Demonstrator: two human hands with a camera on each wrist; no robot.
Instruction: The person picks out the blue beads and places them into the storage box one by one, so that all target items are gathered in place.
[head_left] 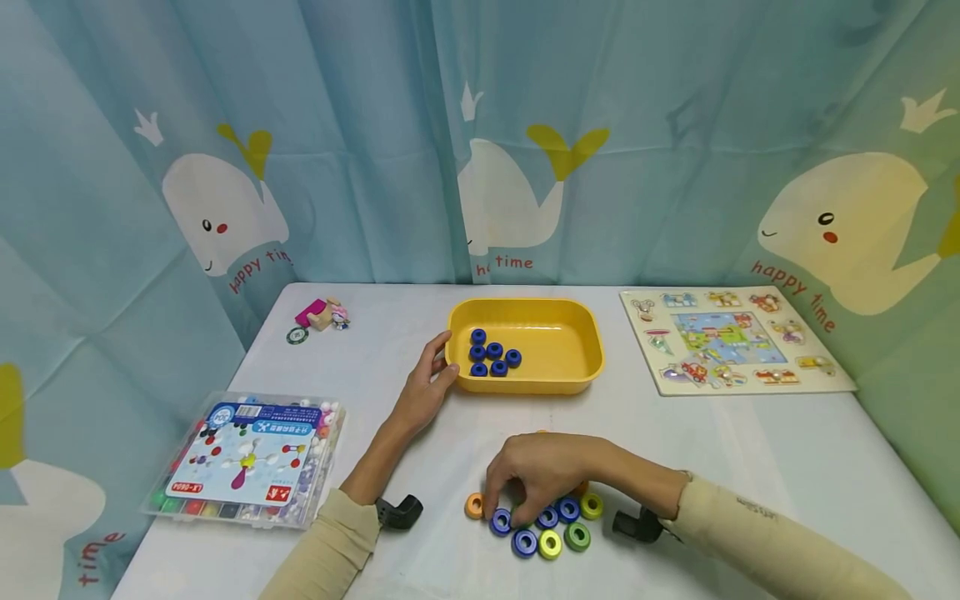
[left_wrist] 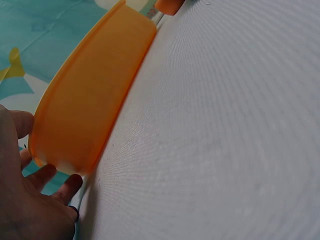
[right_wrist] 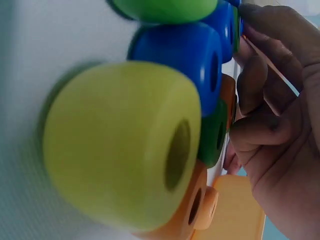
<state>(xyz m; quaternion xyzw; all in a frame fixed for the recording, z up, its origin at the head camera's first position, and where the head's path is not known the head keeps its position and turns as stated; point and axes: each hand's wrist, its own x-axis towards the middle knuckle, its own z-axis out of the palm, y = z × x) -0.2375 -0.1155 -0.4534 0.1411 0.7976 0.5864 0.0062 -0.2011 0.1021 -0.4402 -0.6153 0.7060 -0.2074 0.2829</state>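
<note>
A shallow yellow tray (head_left: 551, 386) sits at the back middle of the table, with several blue beads (head_left: 494, 351) grouped at its left end. My left hand (head_left: 423, 396) holds that end, its thumb and fingers around the near left corner; the left wrist view shows fingertips on the wall of the tray (left_wrist: 85, 95). Nearer the front, my right hand (head_left: 543, 471) reaches down over a cluster of loose beads. Its thumb and index finger pinch a blue bead (head_left: 501, 522) at the left of the cluster. Part of the cluster is hidden under this hand.
Around the right hand lie a green bead (head_left: 577, 536), a yellow bead (head_left: 550, 545) and an orange bead (head_left: 474, 505). A clear box of coloured parts (head_left: 247, 454) is at left, small toys (head_left: 322, 314) behind it. A picture puzzle board (head_left: 738, 340) lies at back right.
</note>
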